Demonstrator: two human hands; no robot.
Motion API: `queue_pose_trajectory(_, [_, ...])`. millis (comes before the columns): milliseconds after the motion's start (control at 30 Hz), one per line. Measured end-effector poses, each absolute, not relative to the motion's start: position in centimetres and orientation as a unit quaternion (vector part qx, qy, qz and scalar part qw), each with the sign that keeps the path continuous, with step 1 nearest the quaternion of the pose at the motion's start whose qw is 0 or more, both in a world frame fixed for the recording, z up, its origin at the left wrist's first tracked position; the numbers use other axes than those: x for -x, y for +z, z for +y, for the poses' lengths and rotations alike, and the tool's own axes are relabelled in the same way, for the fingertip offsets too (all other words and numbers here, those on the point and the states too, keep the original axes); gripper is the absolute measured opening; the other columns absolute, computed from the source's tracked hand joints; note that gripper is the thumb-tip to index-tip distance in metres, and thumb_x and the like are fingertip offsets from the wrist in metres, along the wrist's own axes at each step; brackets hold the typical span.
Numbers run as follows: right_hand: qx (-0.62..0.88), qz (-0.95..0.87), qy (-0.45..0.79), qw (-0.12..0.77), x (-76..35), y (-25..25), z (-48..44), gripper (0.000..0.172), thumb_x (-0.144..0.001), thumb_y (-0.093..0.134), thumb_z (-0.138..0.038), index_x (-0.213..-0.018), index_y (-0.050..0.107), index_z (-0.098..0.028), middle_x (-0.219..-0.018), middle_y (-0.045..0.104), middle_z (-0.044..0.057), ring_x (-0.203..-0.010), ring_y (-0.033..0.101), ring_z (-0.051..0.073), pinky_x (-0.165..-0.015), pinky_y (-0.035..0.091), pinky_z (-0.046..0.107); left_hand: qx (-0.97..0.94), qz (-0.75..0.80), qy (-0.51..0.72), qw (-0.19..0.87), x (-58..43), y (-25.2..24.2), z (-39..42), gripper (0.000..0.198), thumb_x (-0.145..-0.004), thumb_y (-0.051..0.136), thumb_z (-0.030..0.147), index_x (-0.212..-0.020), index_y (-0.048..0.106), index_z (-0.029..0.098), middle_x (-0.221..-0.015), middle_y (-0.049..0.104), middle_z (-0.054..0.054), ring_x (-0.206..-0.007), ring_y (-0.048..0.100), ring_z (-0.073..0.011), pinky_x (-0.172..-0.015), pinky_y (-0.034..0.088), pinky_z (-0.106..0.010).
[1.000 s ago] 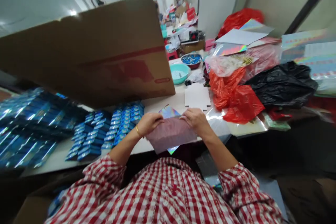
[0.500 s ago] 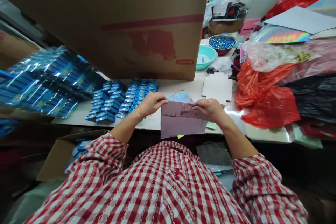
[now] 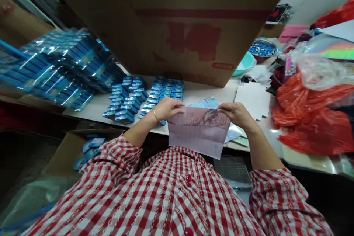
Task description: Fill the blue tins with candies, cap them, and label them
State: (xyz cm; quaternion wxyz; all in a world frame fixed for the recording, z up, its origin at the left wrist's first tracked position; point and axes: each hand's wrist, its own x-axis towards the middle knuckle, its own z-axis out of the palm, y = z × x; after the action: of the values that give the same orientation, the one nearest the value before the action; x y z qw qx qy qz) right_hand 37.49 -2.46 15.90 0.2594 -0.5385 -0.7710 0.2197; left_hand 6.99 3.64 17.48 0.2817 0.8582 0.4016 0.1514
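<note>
A shiny, pinkish, reflective sheet [image 3: 197,132] hangs between my hands over the table's front edge. My left hand [image 3: 167,109] pinches its upper left corner; a gold bracelet circles that wrist. The upper right corner is pinched by my right hand [image 3: 235,113]. Behind the sheet, partly hidden, iridescent sheets [image 3: 206,102] lie on the white table [image 3: 193,92]. Small blue boxes [image 3: 129,103] stand in rows to the left of my left hand, with another group [image 3: 163,89] just beyond it.
A big cardboard box [image 3: 177,44] stands at the back. Wrapped blue packs [image 3: 66,62] are piled at left, above an open carton [image 3: 66,151]. White cards [image 3: 251,99], red plastic bags [image 3: 315,125], a teal basin [image 3: 245,64] and a metal bowl [image 3: 262,48] are at right.
The view has turned left, so the table's contents appear farther right. The sheet has tilted, its lower right corner now lower, and shows a lighter surface. Both hands keep their pinch on it.
</note>
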Motion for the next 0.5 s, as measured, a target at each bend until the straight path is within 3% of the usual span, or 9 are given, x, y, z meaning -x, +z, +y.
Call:
queue_pose_trajectory(167, [0.599,-0.758,0.079,0.246,-31.6,17.0,-0.2,0.027,-0.087,0.050,-0.035,-0.082,0.071,-0.019,-0.080,0.070,0.007,-0.074,0.061,0.019,-0.070,0.044,0.030,-0.880,0.343,0.122,0.305,-3.2,18.0,7.3,0.019,-0.079,0.055,0.027,-0.074,0.069,0.016,-0.063,0.065,0.000,-0.060,0.055,-0.0106,-0.059,0.037,-0.020])
queue_pose_trajectory(300, [0.589,-0.763,-0.095,0.248,-25.1,17.6,-0.6,0.028,-0.089,0.049,-0.035,-0.108,0.066,-0.023,-0.104,0.064,0.008,-0.096,0.055,0.022,-0.087,0.040,0.037,-0.863,0.297,0.131,0.388,-2.1,17.6,8.6,0.023,-0.081,0.051,0.029,-0.081,0.069,0.013,-0.068,0.066,-0.001,-0.063,0.055,-0.0105,-0.059,0.038,-0.020])
queue_pose_trajectory(500, [0.548,-0.788,-0.141,0.241,-20.9,15.5,-2.0,0.033,-0.093,0.042,-0.024,-0.122,0.057,-0.020,-0.108,0.062,0.009,-0.104,0.051,0.021,-0.092,0.039,0.036,-0.814,0.236,0.168,0.504,-3.7,17.1,7.7,0.027,-0.081,0.053,0.032,-0.087,0.069,0.012,-0.079,0.067,-0.003,-0.072,0.058,-0.0131,-0.065,0.044,-0.022])
